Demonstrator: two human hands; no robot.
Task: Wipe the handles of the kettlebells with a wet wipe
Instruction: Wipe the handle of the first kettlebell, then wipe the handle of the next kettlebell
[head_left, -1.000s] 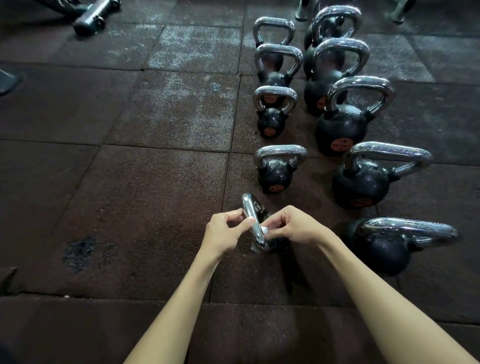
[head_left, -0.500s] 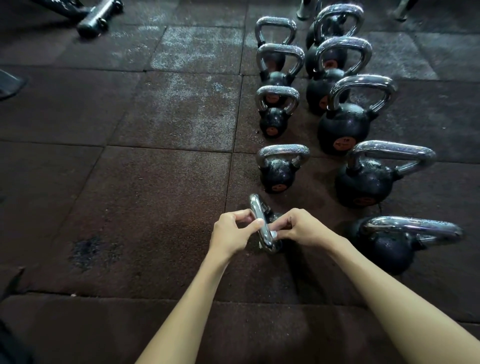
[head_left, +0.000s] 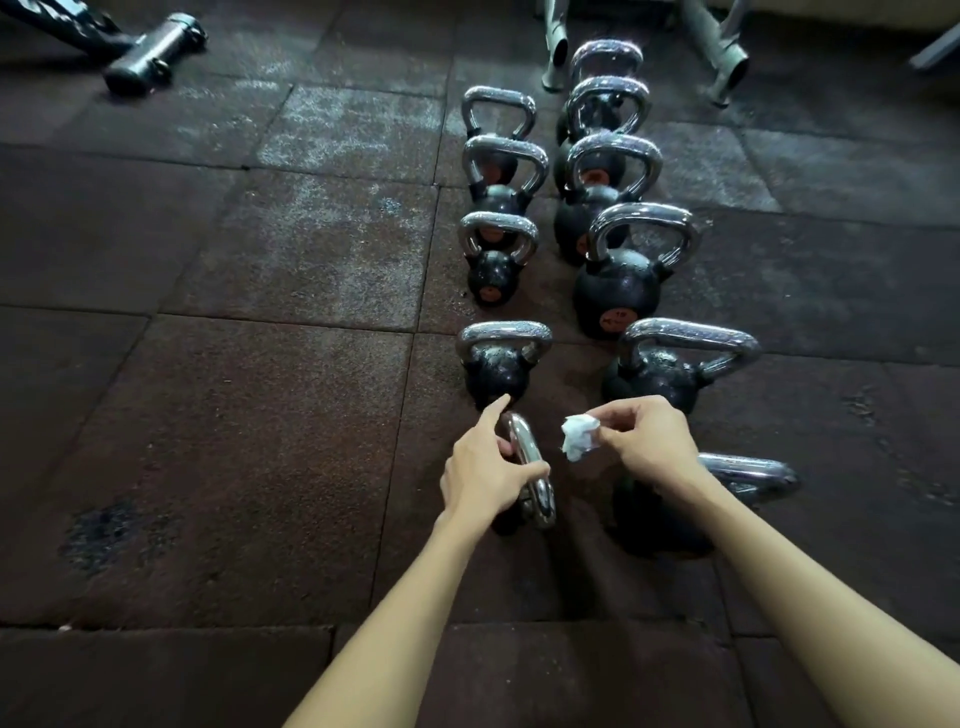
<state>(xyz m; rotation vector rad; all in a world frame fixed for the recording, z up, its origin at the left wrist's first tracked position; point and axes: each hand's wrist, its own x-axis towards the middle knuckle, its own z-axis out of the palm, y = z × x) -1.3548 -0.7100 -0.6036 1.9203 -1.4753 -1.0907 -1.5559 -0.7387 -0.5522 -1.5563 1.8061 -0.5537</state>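
Kettlebells (head_left: 618, 291) stand in two rows on the rubber tile floor (head_left: 260, 415). The left row has small ones and the right row bigger ones, all with black bodies and chrome handles. The rows run from the person toward the far edge of the floor.

The nearest small kettlebell (head_left: 543, 501) in the left row sits by a tile seam, with its handle (head_left: 524, 447) turned edge-on to the camera. The left hand (head_left: 485, 470) is grasping that handle: thumb laid across it, other fingers curled round from the left, index finger straight. The index tip points at the next small kettlebell (head_left: 498, 371), and I can't tell if it touches.

The right hand (head_left: 649, 441) pinches a crumpled white wipe (head_left: 579, 436) between thumb and fingertips. The wipe is held up just right of the handle and apart from it — not on the metal.

The right forearm crosses over the nearest big kettlebell (head_left: 670, 519), whose handle sticks out to the right.

In the far left corner a dark cylinder (head_left: 150, 52) lies on the floor. Grey metal frame legs (head_left: 558, 52) stand at the far edge behind the rows. Pale dusty patches (head_left: 322, 234) show on the tiles left of the rows, and there is a dark stain (head_left: 104, 530) near the left edge.
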